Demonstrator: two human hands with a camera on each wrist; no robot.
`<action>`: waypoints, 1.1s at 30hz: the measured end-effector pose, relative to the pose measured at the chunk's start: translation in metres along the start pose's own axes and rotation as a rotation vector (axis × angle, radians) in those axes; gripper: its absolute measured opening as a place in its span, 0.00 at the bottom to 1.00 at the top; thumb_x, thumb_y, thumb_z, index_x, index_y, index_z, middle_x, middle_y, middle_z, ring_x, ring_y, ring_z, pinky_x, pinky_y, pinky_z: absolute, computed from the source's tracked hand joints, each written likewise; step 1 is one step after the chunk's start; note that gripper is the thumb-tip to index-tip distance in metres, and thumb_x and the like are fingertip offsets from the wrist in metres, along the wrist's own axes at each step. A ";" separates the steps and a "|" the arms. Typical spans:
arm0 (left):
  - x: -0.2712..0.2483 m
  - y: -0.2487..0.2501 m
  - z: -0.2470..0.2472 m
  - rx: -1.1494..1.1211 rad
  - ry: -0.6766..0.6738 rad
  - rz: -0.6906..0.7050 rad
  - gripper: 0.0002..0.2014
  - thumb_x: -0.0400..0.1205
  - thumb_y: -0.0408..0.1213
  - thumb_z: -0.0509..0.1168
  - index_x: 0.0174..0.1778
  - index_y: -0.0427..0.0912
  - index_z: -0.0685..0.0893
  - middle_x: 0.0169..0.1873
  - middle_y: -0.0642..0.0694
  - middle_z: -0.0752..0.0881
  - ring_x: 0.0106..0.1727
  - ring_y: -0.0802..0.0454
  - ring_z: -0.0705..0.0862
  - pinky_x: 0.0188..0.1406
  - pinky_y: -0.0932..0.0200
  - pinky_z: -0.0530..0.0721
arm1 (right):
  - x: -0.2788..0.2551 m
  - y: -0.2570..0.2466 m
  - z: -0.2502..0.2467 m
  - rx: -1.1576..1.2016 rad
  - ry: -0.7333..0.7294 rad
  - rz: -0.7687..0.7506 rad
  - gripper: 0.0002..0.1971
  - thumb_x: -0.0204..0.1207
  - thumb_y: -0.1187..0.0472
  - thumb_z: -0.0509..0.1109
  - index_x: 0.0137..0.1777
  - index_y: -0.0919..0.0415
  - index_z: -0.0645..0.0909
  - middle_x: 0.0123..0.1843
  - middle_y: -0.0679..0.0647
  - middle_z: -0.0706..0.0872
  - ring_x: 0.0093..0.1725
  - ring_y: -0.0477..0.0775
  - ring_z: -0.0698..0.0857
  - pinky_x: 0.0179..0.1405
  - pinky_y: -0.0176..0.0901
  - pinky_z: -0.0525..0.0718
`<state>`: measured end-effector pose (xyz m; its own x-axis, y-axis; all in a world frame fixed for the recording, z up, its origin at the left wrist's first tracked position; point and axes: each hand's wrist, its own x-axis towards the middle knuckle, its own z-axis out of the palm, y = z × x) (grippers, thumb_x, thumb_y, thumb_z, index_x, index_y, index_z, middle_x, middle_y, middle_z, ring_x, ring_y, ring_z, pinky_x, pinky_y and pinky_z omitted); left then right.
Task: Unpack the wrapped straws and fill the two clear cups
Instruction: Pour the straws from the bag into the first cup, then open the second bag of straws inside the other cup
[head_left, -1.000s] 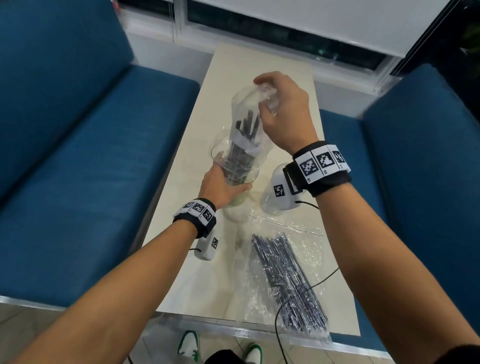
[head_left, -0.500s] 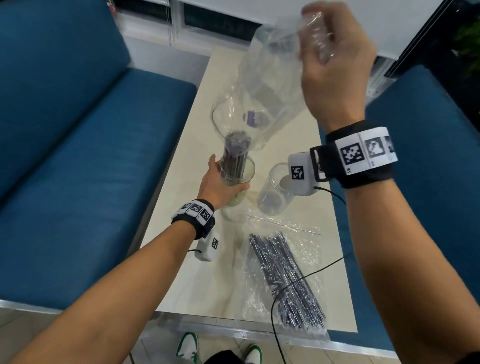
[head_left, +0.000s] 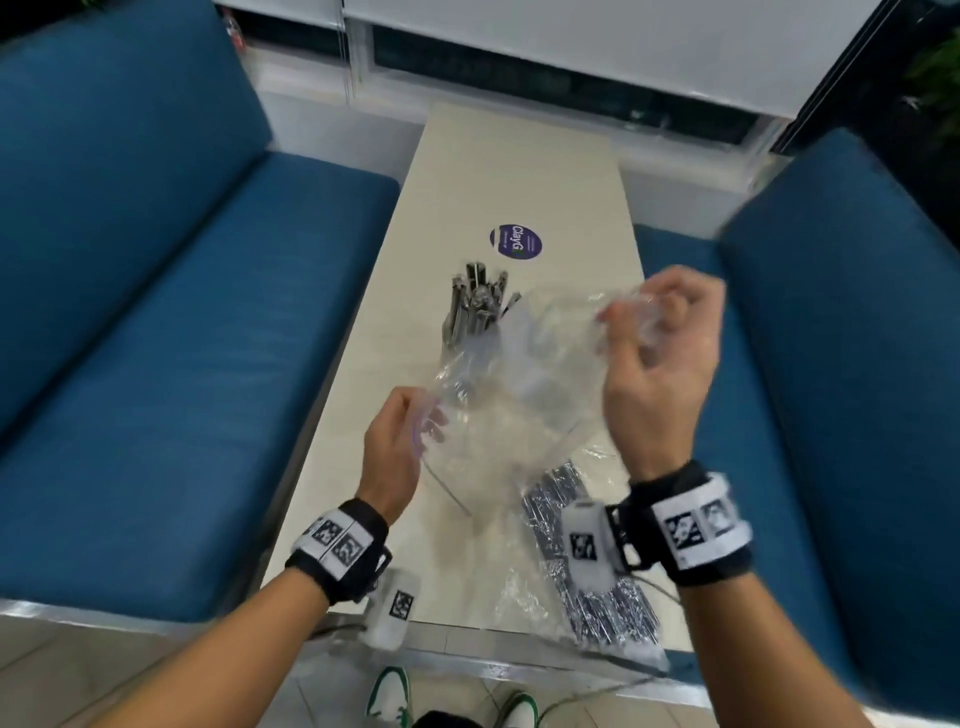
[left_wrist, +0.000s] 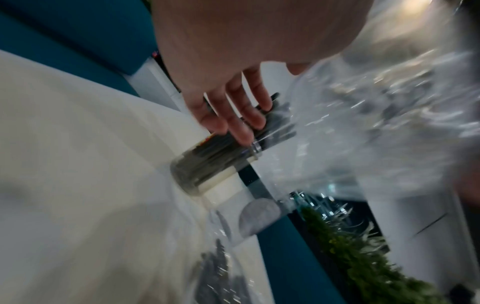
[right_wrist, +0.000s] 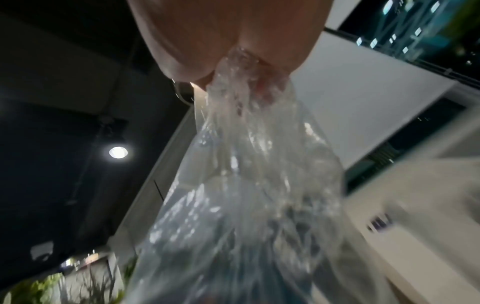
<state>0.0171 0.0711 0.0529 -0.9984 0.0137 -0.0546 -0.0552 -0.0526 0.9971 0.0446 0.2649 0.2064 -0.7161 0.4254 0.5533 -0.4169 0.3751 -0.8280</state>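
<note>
A clear cup (head_left: 465, 332) (left_wrist: 215, 164) stands on the table, full of dark straws (head_left: 478, 296) that stick up out of it. My right hand (head_left: 654, 322) (right_wrist: 233, 51) grips the bunched end of the empty clear bag (head_left: 519, 395) (right_wrist: 246, 185), held in the air in front of the cup. My left hand (head_left: 410, 431) (left_wrist: 233, 115) is off the cup, fingers loosely straight, touching the bag's lower left edge. A second clear cup (left_wrist: 259, 218) shows blurred in the left wrist view; the bag hides it in the head view. Another wrapped pack of straws (head_left: 587, 566) lies near the front edge.
The narrow beige table (head_left: 519, 171) carries a round purple sticker (head_left: 516, 241) beyond the cup. Blue sofas flank it on the left (head_left: 156, 312) and right (head_left: 857, 338). A window wall closes the far end. Cables trail from both wrist cameras.
My right hand pulled the bag up off the straws, then brought it down toward me. My left hand let go of the cup and moved to the bag. The straws stay standing in the cup.
</note>
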 end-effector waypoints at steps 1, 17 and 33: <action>-0.009 0.007 0.002 -0.056 -0.084 -0.057 0.16 0.88 0.57 0.58 0.57 0.54 0.87 0.50 0.44 0.91 0.49 0.43 0.91 0.46 0.46 0.84 | -0.018 0.012 0.005 -0.019 -0.001 0.073 0.12 0.88 0.66 0.69 0.59 0.48 0.73 0.49 0.48 0.82 0.48 0.59 0.88 0.46 0.64 0.90; -0.020 0.017 -0.009 -0.717 -0.163 -0.681 0.15 0.90 0.29 0.59 0.68 0.35 0.87 0.55 0.36 0.92 0.50 0.44 0.95 0.37 0.56 0.92 | -0.135 0.064 0.032 -0.443 -0.725 -0.115 0.27 0.81 0.61 0.75 0.79 0.47 0.80 0.75 0.55 0.71 0.67 0.59 0.72 0.70 0.46 0.78; -0.008 -0.032 -0.032 0.207 0.172 -0.191 0.11 0.86 0.31 0.67 0.46 0.53 0.90 0.51 0.52 0.92 0.53 0.44 0.90 0.47 0.56 0.88 | -0.142 0.102 0.014 -0.403 -0.698 0.352 0.14 0.80 0.58 0.78 0.64 0.45 0.90 0.69 0.49 0.80 0.68 0.55 0.73 0.71 0.42 0.69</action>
<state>0.0263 0.0408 0.0195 -0.9583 -0.1660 -0.2325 -0.2561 0.1389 0.9566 0.0961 0.2317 0.0426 -0.9996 0.0203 -0.0195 0.0280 0.6349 -0.7721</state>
